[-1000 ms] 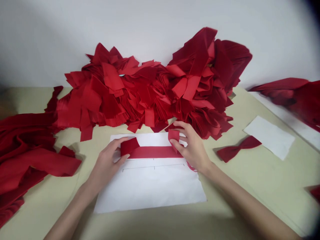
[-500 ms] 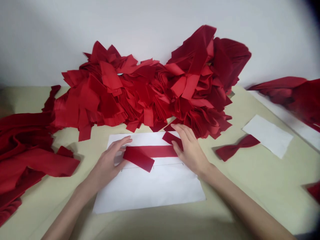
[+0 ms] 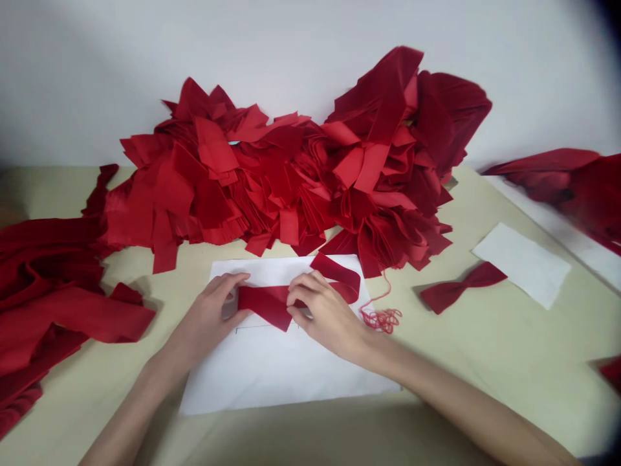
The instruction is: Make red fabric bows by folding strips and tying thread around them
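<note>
A strip of dark red velvet ribbon (image 3: 264, 301) lies on a white paper sheet (image 3: 286, 369) with a thin drawn line. Its left end is folded over at a slant, and its right part curls round in a loop. My left hand (image 3: 206, 310) keeps the left fold between thumb and forefinger, the thumb touching its edge. With bent fingers, my right hand (image 3: 327, 317) pinches the slanted flap near the strip's middle, covering part of the ribbon and the line. Beside the sheet's right edge sits a tangle of red thread (image 3: 382, 319).
Behind the sheet, a big heap of red fabric strips (image 3: 272, 175) leans towards the wall. More red cloth (image 3: 63, 291) lies at the left. On the right are a finished-looking red bow (image 3: 463, 287), a small white paper (image 3: 521, 262) and another red pile (image 3: 572, 188).
My right hand has moved left from the ribbon's right part to the slanted flap, which it now pinches. The right loop and the red thread have come into sight. My left hand stays put.
</note>
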Motion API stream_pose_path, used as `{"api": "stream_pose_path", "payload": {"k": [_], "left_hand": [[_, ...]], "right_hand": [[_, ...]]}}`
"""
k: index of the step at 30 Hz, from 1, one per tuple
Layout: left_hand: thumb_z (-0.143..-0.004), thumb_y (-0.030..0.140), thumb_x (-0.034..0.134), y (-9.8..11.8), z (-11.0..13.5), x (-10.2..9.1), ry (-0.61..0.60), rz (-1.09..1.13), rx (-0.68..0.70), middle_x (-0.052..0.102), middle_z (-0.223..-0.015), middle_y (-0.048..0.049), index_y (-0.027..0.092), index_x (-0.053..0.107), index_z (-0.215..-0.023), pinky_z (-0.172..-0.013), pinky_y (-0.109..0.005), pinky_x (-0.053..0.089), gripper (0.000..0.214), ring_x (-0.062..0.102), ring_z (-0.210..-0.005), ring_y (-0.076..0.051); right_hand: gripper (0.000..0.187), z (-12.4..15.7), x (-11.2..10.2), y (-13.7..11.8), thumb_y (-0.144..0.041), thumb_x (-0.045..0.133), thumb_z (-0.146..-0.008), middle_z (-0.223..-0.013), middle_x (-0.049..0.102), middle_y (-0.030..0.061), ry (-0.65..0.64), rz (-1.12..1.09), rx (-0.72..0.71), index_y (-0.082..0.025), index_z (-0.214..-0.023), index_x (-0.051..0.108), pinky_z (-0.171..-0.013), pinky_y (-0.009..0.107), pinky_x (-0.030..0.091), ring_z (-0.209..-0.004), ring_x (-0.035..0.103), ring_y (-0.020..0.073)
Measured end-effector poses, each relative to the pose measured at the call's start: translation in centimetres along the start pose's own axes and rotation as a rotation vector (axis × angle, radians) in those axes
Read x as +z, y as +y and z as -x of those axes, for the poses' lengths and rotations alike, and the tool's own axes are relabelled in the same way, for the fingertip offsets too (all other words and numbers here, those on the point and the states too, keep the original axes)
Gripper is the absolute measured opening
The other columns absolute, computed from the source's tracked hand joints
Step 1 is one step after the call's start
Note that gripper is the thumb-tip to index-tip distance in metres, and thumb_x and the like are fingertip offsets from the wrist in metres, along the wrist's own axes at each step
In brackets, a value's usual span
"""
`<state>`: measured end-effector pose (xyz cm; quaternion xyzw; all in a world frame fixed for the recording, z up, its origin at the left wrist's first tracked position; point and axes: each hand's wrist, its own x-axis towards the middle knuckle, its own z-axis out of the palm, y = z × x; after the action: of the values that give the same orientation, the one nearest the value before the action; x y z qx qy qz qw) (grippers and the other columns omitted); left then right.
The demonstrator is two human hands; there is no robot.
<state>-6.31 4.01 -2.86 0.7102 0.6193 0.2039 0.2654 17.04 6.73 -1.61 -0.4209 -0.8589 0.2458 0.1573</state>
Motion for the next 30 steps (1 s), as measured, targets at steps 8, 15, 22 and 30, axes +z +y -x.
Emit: {"api": "stream_pose_path", "payload": {"k": [8, 15, 22, 30], "left_hand": [[-0.081, 0.027, 0.053, -0.4, -0.1, -0.1, -0.037, 0.04, 0.01, 0.057, -0.118, -0.0081, 0.024, 0.049, -0.124, -0.089, -0.042, 0.05, 0.043, 0.061, -0.097, -0.023], [-0.08, 0.029, 0.058, -0.5, -0.3, -1.0, -0.116, 0.091, 0.05, 0.058, -0.122, -0.006, 0.028, 0.053, -0.12, -0.093, -0.045, 0.049, 0.04, 0.058, -0.107, -0.026], [-0.086, 0.026, 0.049, -1.4, -0.3, -1.6, -0.1, 0.401, 0.01, 0.056, -0.127, -0.005, 0.027, 0.051, -0.12, -0.096, -0.041, 0.05, 0.034, 0.058, -0.113, -0.023], [-0.085, 0.033, 0.058, -1.0, -0.2, -0.6, 0.027, 0.229, 0.143, 0.057, -0.126, -0.0035, 0.028, 0.058, -0.114, -0.098, -0.039, 0.047, 0.03, 0.054, -0.116, -0.023]], "right_hand": [[0.019, -0.4, 0.3, -0.2, -0.023, 0.065, -0.078, -0.104, 0.059, 0.0073, -0.027, -0.039, 0.025, -0.017, -0.095, 0.061, -0.086, 0.039, 0.047, -0.099, 0.052, 0.0222], [0.009, -1.1, -0.6, 1.4, -0.019, 0.06, -0.078, -0.073, 0.057, -0.0028, 0.006, -0.505, 0.245, -0.02, -0.082, 0.052, -0.065, 0.028, 0.047, -0.066, 0.055, 0.0117], [0.01, -1.5, 0.1, 2.1, -0.027, 0.056, -0.081, -0.067, 0.056, -0.002, 0.077, -0.536, 0.265, -0.019, -0.077, 0.055, -0.056, 0.025, 0.043, -0.059, 0.049, 0.0104], [0.01, -1.5, 1.0, 2.2, -0.028, 0.055, -0.082, -0.071, 0.06, -0.0012, 0.153, -0.547, 0.284, -0.018, -0.079, 0.056, -0.06, 0.025, 0.044, -0.063, 0.054, 0.0113]]}}
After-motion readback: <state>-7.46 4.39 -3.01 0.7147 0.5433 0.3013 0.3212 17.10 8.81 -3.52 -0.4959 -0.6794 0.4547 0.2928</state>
